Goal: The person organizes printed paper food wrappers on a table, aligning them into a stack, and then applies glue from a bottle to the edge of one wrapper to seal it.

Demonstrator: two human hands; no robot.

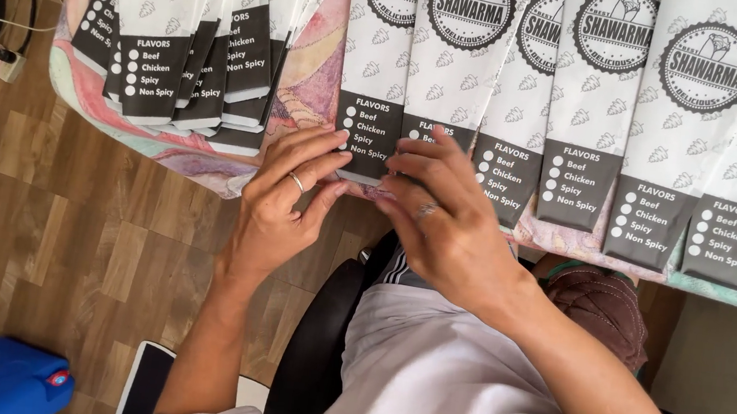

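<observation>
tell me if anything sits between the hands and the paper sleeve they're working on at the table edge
Nothing visible does. The left hand and the right hand both have fingertips right on the lower dark end of a paper sleeve at the edge of the table. Neighbouring sleeves lie beside it, not over it.

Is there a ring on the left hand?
Yes, the left hand wears a thin ring on one finger.
</observation>
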